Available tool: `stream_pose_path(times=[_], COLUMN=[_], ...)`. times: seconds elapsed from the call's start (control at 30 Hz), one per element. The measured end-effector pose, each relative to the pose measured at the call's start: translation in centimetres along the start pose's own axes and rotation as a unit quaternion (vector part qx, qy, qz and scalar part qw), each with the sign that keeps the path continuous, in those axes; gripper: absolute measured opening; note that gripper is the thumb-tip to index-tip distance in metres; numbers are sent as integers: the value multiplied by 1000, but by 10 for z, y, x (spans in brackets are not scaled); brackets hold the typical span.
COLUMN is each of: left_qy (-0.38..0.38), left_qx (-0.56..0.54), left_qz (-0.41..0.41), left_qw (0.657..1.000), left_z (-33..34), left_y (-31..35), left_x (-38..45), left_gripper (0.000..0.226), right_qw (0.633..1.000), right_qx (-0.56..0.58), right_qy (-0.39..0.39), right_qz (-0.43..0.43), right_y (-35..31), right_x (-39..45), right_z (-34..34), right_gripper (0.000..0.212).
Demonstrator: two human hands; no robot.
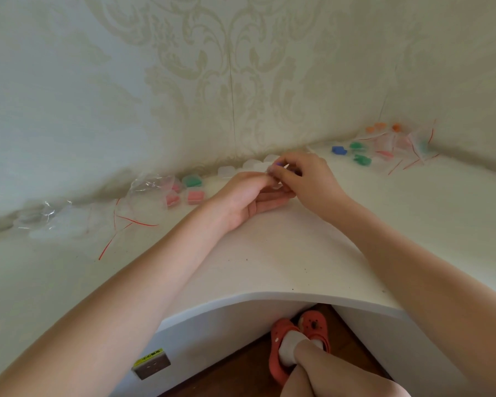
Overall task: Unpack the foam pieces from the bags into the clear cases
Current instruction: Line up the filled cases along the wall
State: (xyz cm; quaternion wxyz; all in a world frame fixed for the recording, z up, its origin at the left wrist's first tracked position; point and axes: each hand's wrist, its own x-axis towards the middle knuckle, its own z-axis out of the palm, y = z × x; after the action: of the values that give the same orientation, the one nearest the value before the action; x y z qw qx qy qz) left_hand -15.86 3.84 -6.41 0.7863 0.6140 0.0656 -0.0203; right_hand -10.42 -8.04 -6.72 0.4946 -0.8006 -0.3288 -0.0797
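1. Two hands meet over the middle of the white bench (269, 253), close to the wall.
2. The left hand (248, 196) lies palm-up, its fingertips pinching a small clear bag (276, 179) from the left.
3. The right hand (307, 179) curls its fingers over the same bag from the right; a purple foam piece (276, 167) shows at the fingertips.
4. Empty clear cases (226, 171) sit in a row along the wall just behind the hands.
5. To the left, filled cases hold a green piece (192, 181) and pink pieces (194, 196), beside crumpled empty bags (143, 196) with red strips.
6. Far right, near the corner, lie a blue piece (339, 149), green pieces (361, 159), orange pieces (380, 126) and more bags (413, 147).
7. Below the bench edge, red clogs (281, 348) stand on a wooden floor.
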Motion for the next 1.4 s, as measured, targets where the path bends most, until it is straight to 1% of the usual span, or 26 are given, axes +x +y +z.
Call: stream_pose_path(times=[0.07,0.13,0.27,0.37,0.43,0.53,0.6,0.67,0.73,0.8,0.9,0.97,1.03,1.1,1.13,1.2,1.3,1.37,1.4], left_qy=[1,10,15,22,55,125,163,197,213,213,212,216,213,200,194,193,219,212,203], left_qx=[-2,-17,-8,27,66,127,141,135,124,124,134,136,142,158,167,178,199,236,251], left_qz=[-2,-10,-8,-5,11,62,86,93,90,89,97,97,88,78,76,76,100,107,101], left_qw=[1000,1000,1000,999,996,982,973,967,965,965,963,962,963,964,964,962,950,942,941], left_z=[0,1,1,3,4,2,-2,-7,-9,-9,-9,-10,-10,-11,-10,-10,-11,-12,-13], left_y=[0,1,1,0,-2,-8,-10,-10,-9,-10,-11,-12,-12,-12,-13,-14,-14,-15,-15], left_x=[0,0,0,1,1,3,5,9,11,11,11,12,13,15,15,15,14,14,14], left_gripper=[21,20,24,24,25,32,33,33,33,32,31,30,28,27,26,25,27,29,29], right_qw=[998,997,999,999,998,994,990,988,984,977,961,948,940,943,947,959,974,972,966], right_qx=[-56,-62,-31,-41,-49,-56,-53,-73,-110,-145,-223,-274,-305,-303,-292,-253,-190,-193,-215], right_qy=[7,19,30,8,6,68,95,91,78,82,74,31,-12,-27,-29,-25,5,6,-9], right_qz=[-29,-35,-5,24,45,68,88,104,116,130,148,159,152,137,133,129,126,137,141], right_y=[1,2,4,8,11,16,17,21,25,26,23,21,22,24,24,24,25,23,22], right_x=[0,0,1,2,3,7,9,11,12,13,13,11,9,8,8,9,12,11,10], right_z=[2,5,5,4,3,-4,-10,-15,-19,-22,-24,-25,-23,-21,-21,-22,-24,-23,-22], right_gripper=[20,17,6,5,5,8,15,20,27,32,31,27,18,9,9,16,23,29,31])
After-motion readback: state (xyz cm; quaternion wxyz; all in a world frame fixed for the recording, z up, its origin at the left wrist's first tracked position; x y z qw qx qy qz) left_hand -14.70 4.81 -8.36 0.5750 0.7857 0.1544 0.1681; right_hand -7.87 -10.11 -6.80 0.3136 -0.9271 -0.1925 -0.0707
